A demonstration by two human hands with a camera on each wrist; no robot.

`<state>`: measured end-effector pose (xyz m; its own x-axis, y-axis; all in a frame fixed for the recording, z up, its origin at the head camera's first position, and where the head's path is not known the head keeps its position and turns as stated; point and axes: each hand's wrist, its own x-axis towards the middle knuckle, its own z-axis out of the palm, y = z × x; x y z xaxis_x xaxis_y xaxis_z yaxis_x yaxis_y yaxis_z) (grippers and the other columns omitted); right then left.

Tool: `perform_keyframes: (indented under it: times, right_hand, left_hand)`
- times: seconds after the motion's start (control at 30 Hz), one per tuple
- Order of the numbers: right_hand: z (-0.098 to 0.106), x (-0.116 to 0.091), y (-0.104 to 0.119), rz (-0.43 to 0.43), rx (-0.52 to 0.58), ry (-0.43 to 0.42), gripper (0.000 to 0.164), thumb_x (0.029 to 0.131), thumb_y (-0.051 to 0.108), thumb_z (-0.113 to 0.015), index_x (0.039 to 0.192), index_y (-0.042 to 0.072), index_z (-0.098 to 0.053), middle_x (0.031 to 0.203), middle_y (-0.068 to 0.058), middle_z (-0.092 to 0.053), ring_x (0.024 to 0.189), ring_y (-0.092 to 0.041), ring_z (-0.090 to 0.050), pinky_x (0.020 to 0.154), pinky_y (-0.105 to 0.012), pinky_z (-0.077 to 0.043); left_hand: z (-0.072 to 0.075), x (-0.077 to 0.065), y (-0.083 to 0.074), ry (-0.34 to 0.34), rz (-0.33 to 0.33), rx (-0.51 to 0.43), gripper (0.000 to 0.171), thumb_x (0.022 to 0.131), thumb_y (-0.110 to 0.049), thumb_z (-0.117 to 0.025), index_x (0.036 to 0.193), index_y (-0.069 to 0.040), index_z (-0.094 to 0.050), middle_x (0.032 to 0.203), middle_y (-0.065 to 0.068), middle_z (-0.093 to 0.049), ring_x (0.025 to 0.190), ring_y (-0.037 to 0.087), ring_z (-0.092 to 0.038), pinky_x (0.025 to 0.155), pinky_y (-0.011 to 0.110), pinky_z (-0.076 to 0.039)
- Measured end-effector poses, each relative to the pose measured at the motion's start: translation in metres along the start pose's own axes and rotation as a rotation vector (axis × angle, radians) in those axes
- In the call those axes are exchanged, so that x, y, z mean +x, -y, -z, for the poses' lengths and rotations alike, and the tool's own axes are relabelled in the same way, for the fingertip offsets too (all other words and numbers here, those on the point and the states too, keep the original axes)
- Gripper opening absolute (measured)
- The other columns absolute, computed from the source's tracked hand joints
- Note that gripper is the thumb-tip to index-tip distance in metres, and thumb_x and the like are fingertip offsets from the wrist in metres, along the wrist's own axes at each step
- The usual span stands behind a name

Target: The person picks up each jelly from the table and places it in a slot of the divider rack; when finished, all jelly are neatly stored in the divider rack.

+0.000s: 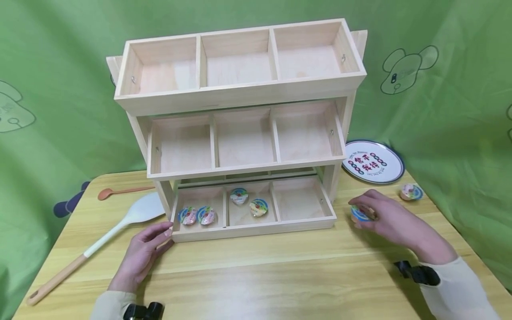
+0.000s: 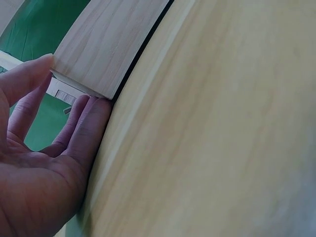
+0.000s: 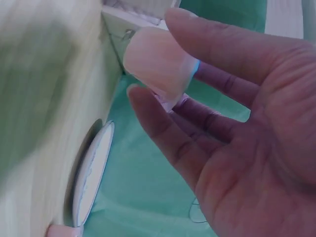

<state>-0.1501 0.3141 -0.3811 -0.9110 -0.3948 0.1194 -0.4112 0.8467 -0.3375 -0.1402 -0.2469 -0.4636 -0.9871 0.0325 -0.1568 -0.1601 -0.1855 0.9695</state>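
Observation:
My right hand (image 1: 394, 220) holds a small jelly cup (image 1: 362, 213) with a blue printed lid, over the table to the right of the wooden rack. In the right wrist view, the pinkish cup (image 3: 158, 59) sits between the thumb and fingers. My left hand (image 1: 142, 253) touches the front left corner of the rack's bottom tray (image 1: 256, 230), fingertips right at the corner edge. Two pink jelly cups (image 1: 197, 215) lie in that tray's left compartment. The middle compartment holds a whitish jelly cup (image 1: 239, 196) and a yellowish one (image 1: 258, 207).
Another jelly cup (image 1: 411, 191) lies at the table's right edge, near a round printed plate (image 1: 374, 162) against the green curtain. A white spatula (image 1: 144, 209) with wooden handle and an orange-brown spoon (image 1: 106, 193) lie on the left. The rack's upper trays (image 1: 240, 100) overhang the bottom one.

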Motion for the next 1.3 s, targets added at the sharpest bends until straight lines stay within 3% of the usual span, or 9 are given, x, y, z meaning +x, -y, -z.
perform_keyframes:
  times: [0.17, 0.37, 0.7, 1.3]
  right_hand:
    - [0.006, -0.001, 0.012, 0.015, 0.003, -0.002, 0.047, 0.077, 0.009, -0.082, 0.119, 0.000, -0.064, 0.107, -0.008, -0.058, 0.091, -0.026, -0.059, 0.081, -0.052, -0.054]
    - [0.010, 0.003, 0.025, 0.025, 0.008, 0.007, 0.047, 0.079, 0.008, -0.081, 0.122, 0.003, -0.064, 0.108, -0.002, -0.057, 0.090, -0.019, -0.058, 0.080, -0.045, -0.054]
    - [0.008, 0.011, 0.040, 0.123, 0.066, -0.007, 0.051, 0.076, 0.013, -0.084, 0.123, 0.006, -0.065, 0.109, 0.004, -0.058, 0.089, -0.010, -0.056, 0.074, -0.036, -0.056]
    - [-0.002, 0.046, 0.060, 0.131, 0.087, 0.056, 0.049, 0.080, 0.013, -0.081, 0.125, 0.008, -0.065, 0.118, -0.002, -0.059, 0.100, -0.019, -0.059, 0.087, -0.043, -0.055]
  left_hand:
    - [-0.001, -0.001, -0.001, -0.005, 0.005, 0.011, 0.022, 0.093, 0.001, -0.063, 0.112, -0.006, -0.071, 0.115, 0.004, -0.061, 0.109, 0.019, -0.061, 0.096, 0.034, -0.052]
    - [-0.001, -0.001, -0.001, -0.008, 0.009, 0.013, 0.022, 0.093, 0.001, -0.063, 0.112, -0.007, -0.072, 0.114, 0.003, -0.062, 0.108, 0.018, -0.062, 0.096, 0.035, -0.053]
    - [-0.002, -0.001, -0.002, -0.020, 0.028, -0.002, 0.021, 0.093, 0.000, -0.063, 0.109, -0.008, -0.072, 0.114, 0.004, -0.061, 0.108, 0.018, -0.062, 0.096, 0.034, -0.052]
    - [-0.002, 0.000, -0.002, -0.007, 0.019, -0.011, 0.022, 0.093, 0.001, -0.062, 0.110, -0.008, -0.072, 0.115, 0.005, -0.061, 0.108, 0.019, -0.062, 0.096, 0.034, -0.052]
